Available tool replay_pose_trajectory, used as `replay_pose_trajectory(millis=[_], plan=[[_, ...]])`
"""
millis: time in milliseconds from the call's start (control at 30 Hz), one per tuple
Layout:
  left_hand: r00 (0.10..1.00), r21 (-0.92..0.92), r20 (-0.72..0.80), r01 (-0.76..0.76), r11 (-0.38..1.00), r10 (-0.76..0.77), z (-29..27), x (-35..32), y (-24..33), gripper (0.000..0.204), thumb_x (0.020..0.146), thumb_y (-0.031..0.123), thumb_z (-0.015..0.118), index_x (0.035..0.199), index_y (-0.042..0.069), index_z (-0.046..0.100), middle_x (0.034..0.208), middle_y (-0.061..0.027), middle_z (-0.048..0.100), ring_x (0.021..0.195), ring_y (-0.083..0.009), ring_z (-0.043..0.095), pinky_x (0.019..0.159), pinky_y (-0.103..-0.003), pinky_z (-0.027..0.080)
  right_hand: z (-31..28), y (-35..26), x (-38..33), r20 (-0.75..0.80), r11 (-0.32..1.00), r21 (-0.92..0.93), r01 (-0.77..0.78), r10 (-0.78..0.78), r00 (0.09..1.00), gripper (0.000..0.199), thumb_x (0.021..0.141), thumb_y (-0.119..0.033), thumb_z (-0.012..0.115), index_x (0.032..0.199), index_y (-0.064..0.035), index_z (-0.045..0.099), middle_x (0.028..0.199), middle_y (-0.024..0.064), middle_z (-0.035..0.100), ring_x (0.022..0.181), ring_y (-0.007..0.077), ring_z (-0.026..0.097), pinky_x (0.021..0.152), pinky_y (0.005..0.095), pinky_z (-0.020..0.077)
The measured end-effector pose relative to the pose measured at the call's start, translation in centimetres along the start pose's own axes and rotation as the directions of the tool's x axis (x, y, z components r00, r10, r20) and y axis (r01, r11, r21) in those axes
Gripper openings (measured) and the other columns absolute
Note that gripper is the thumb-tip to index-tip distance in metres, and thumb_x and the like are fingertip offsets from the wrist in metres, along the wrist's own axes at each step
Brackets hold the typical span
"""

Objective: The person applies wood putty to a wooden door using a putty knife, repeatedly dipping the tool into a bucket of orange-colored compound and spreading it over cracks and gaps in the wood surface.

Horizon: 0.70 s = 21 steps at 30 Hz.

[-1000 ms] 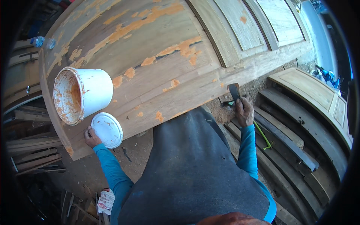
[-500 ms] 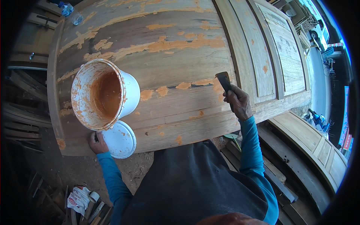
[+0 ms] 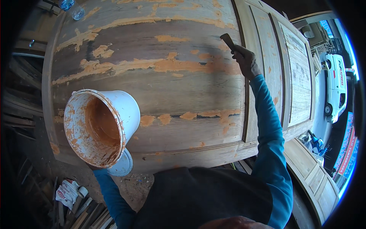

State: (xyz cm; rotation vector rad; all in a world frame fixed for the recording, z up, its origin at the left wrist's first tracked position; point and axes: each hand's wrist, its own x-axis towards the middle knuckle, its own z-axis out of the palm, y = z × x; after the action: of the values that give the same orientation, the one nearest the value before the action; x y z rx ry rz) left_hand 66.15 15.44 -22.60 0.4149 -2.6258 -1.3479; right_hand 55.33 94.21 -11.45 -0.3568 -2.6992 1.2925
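In the head view we look down on a wooden door (image 3: 164,95) lying flat, its panel streaked and dotted with orange-brown filler (image 3: 179,65). Our right hand (image 3: 246,61) is closed around the handle of a putty knife (image 3: 228,40), whose dark blade points up and away over the boards near the right stile. Our left hand (image 3: 93,167) is almost wholly hidden under a white bucket (image 3: 101,126) smeared inside with the same orange paste; the bucket tilts toward us at the near left edge of the door, and a white lid (image 3: 121,165) shows just beneath it. We cannot tell how that hand grips, only that it seems to carry bucket and lid together. As we judge it, the filling is well under way: long seams across the upper boards and several spots lower down are already patched, while a dark crack beside the patches in the middle and the raised panels on the right look mostly bare. The knife's blade edge is too small to read for paste. A plastic bottle (image 3: 72,8) is cut off at the top, and timber offcuts (image 3: 23,110) lie in shadow at the left.
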Motion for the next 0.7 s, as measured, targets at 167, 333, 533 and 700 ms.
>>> replay_pose_trajectory(millis=[167, 333, 533, 700], plan=[[0.999, 0.058, -0.031, 0.013, 0.998, -0.011, -0.3, -1.0, 1.1, 0.039, 0.092, 0.018, 0.07, 0.124, -0.003, 0.066, 0.126, -0.0187, 0.068, 0.117, -0.0326, 0.064, 0.101, -0.042, 0.05, 0.6, 2.4, 6.9, 0.013, 0.947, -0.256, 0.193, -0.196, 0.98, 0.033, 0.101, -0.014, 0.059, 0.13, -0.0018, 0.067, 0.109, 0.0161, 0.073, 0.1, 0.027, 0.07, 0.09, 0.0395, 0.0548], [0.998, 0.078, -0.057, 0.042, 0.996, -0.038, -1.1, -2.7, 1.8, 0.038, 0.092, 0.018, 0.07, 0.124, -0.003, 0.066, 0.126, -0.0183, 0.068, 0.117, -0.032, 0.064, 0.1, -0.042, 0.05, 1.2, 2.5, 10.1, 0.038, 0.85, -0.461, 0.254, -0.267, 0.963, 0.032, 0.101, -0.012, 0.058, 0.131, -0.0086, 0.069, 0.106, 0.0167, 0.07, 0.099, 0.0359, 0.068, 0.091, 0.0429, 0.0533], [0.994, 0.092, -0.082, 0.084, 0.992, -0.077, -2.1, -4.8, 2.5, 0.038, 0.092, 0.018, 0.07, 0.123, -0.003, 0.066, 0.125, -0.0178, 0.068, 0.116, -0.0313, 0.065, 0.1, -0.041, 0.05, -0.1, 3.0, 8.8, 0.194, 0.537, -0.784, 0.312, -0.265, 0.944, 0.046, 0.094, -0.003, 0.059, 0.136, -0.0188, 0.069, 0.105, 0.012, 0.065, 0.102, 0.0326, 0.065, 0.092, 0.0441, 0.0542], [0.991, 0.093, -0.086, 0.109, 0.99, -0.101, -2.7, -5.9, 2.6, 0.037, 0.092, 0.018, 0.07, 0.123, -0.003, 0.067, 0.124, -0.0174, 0.068, 0.115, -0.0308, 0.065, 0.099, -0.041, 0.05, 0.4, -0.9, 9.6, 0.188, 0.488, -0.819, 0.302, -0.268, 0.945, 0.046, 0.093, -0.004, 0.062, 0.134, -0.0234, 0.071, 0.099, 0.0122, 0.063, 0.098, 0.0319, 0.064, 0.09, 0.045, 0.0539]])
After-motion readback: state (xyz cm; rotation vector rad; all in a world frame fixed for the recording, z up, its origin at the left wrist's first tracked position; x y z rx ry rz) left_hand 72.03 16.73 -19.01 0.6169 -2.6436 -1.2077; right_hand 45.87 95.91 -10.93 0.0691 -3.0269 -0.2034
